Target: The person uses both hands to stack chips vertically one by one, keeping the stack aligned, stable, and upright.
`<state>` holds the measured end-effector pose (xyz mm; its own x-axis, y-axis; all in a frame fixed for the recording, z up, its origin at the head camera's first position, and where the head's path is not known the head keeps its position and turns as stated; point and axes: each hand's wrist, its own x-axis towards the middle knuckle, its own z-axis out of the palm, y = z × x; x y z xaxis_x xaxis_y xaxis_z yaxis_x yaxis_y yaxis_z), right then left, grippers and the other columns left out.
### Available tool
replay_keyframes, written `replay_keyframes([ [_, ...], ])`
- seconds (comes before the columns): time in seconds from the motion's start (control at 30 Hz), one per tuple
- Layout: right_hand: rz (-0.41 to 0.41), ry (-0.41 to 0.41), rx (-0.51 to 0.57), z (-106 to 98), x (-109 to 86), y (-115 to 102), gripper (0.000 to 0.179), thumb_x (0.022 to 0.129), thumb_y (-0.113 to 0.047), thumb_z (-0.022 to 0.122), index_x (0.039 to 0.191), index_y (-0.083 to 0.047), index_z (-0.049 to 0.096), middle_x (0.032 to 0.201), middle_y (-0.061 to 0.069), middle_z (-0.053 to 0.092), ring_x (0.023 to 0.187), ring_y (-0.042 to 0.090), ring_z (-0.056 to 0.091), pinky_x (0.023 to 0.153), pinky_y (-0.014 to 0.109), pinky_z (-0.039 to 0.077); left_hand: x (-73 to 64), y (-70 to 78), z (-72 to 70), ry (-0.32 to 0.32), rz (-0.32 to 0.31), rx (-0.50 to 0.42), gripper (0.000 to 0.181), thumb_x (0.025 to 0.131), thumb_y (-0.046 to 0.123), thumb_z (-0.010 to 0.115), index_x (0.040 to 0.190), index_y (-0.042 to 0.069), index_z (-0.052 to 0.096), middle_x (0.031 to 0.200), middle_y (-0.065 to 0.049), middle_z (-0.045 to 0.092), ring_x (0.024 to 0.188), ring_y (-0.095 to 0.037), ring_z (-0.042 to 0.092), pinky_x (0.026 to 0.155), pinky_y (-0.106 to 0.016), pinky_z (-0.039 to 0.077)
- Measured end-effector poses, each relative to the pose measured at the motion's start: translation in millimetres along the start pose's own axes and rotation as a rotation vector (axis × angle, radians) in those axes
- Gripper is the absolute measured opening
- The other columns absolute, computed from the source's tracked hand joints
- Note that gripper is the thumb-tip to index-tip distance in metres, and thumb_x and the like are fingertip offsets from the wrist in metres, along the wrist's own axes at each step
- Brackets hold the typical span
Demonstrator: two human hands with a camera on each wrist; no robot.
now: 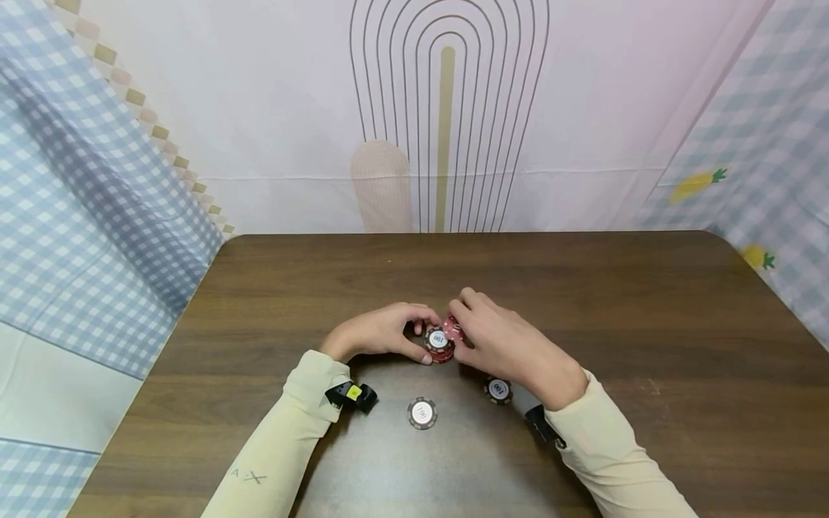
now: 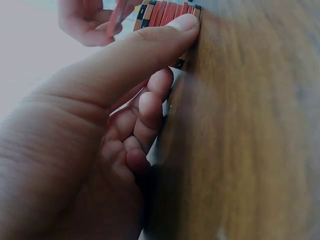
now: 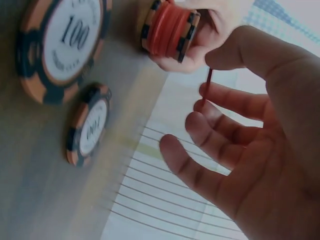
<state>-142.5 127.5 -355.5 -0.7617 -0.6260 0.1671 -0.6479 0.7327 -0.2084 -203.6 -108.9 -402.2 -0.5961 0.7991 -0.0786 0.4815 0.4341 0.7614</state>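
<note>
A short stack of poker chips (image 1: pixel 438 340) stands on the table, with a black chip marked 100 on top. From the side, the right wrist view shows red chips (image 3: pixel 167 30) between black-and-orange ones. My left hand (image 1: pixel 391 331) curls round this stack, its thumb (image 2: pixel 182 23) against the near side. Just above and to the right of the stack, my right hand (image 1: pixel 501 342) pinches a tilted red poker chip (image 1: pixel 453 329) between thumb and fingers. That red chip appears edge-on in the right wrist view.
Two loose black chips marked 100 lie flat on the brown wooden table (image 1: pixel 291 273): one chip (image 1: pixel 422 413) nearer the body, another chip (image 1: pixel 499 390) beneath the right wrist. A patterned white cloth (image 1: pixel 285 108) hangs behind the table, with checked cloth (image 1: pixel 78 216) at the left.
</note>
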Motion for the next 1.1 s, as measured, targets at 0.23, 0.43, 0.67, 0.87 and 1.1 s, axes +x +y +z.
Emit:
replay_keyframes([
  [0.23, -0.037, 0.061, -0.024, 10.2, 1.0, -6.3, 0.015, 0.093, -0.017, 0.074, 0.1, -0.008, 0.065, 0.094, 0.002, 0.053, 0.08, 0.016, 0.053, 0.063, 0.031, 0.051, 1.9, 0.7, 1.1, -0.006, 0.021, -0.001, 0.039, 0.086, 0.02, 0.088, 0.12, 0.012, 0.069, 0.098, 0.003, 0.061, 0.092, -0.011, 0.054, 0.083, -0.027, 0.046],
  [0.43, -0.021, 0.029, -0.02, 13.6, -0.1, -8.8, 0.019, 0.095, -0.022, 0.075, 0.104, -0.007, 0.068, 0.095, 0.002, 0.056, 0.08, 0.015, 0.054, 0.063, 0.032, 0.052, 2.7, 1.5, 2.1, -0.004, 0.02, 0.007, 0.038, 0.086, 0.02, 0.088, 0.118, 0.014, 0.069, 0.098, 0.004, 0.06, 0.093, -0.011, 0.054, 0.083, -0.027, 0.046],
  [0.67, -0.009, -0.027, -0.012, 13.4, 0.6, -9.3, 0.023, 0.097, -0.027, 0.075, 0.108, -0.008, 0.068, 0.096, 0.001, 0.055, 0.079, 0.014, 0.052, 0.063, 0.032, 0.05, 2.3, -0.6, 1.8, 0.002, 0.019, 0.009, 0.042, 0.086, 0.021, 0.089, 0.122, 0.012, 0.069, 0.099, 0.003, 0.059, 0.093, -0.011, 0.054, 0.083, -0.027, 0.045],
  [0.87, -0.017, -0.033, -0.006, 13.3, 2.2, -9.0, 0.024, 0.098, -0.027, 0.075, 0.11, -0.007, 0.069, 0.096, 0.001, 0.055, 0.079, 0.013, 0.052, 0.064, 0.031, 0.051, 0.8, -1.4, 0.4, 0.002, 0.026, 0.013, 0.043, 0.086, 0.022, 0.089, 0.122, 0.012, 0.069, 0.099, 0.003, 0.06, 0.093, -0.011, 0.053, 0.083, -0.027, 0.045],
  [1.1, -0.029, -0.025, 0.048, 3.2, 3.6, -6.7, 0.029, 0.098, -0.026, 0.077, 0.118, -0.006, 0.071, 0.103, 0.003, 0.059, 0.088, 0.018, 0.058, 0.077, 0.036, 0.055, 0.2, -1.0, -0.6, 0.004, 0.004, 0.008, 0.04, 0.086, 0.022, 0.089, 0.12, 0.014, 0.069, 0.098, 0.003, 0.059, 0.093, -0.012, 0.054, 0.083, -0.028, 0.045],
])
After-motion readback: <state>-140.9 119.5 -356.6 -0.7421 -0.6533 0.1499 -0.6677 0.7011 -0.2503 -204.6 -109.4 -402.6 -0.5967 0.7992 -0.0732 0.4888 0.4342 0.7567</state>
